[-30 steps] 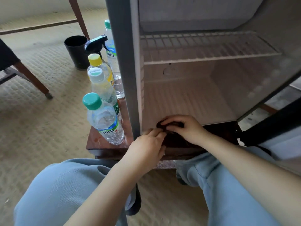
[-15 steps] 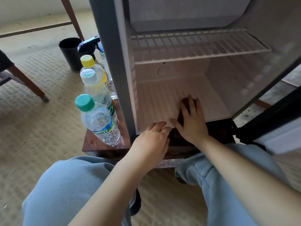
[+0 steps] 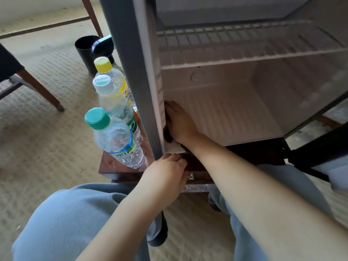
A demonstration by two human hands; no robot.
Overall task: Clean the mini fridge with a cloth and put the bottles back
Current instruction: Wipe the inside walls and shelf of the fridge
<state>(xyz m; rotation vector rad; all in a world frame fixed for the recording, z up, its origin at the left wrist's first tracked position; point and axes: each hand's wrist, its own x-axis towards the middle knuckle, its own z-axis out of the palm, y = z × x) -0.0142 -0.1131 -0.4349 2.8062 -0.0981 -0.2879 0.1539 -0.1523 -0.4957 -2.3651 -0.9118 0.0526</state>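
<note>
Well off to the left, three clear plastic bottles stand in a row on the dark reddish wooden desk, outside the tall grey mini fridge: a green-capped bottle in front, a white-capped bottle behind it, and a yellow-capped bottle at the back. The left hand sits just below the fridge's front lip with its fingers curled against the desk edge. Whether they grip that edge I cannot tell.

Inside, the right hand lies flat on a dark brown cloth, fingers straight and pointing towards the back, pressing it into the front left corner of the pale ribbed fridge floor. The rest of that floor stretches rightward and back from those fingers, so the next wipe likely sweeps right. A white wire shelf hangs above, bare.

The bottles lie across the fridge wall, nearer the left hand, and are not yet returned.
</note>
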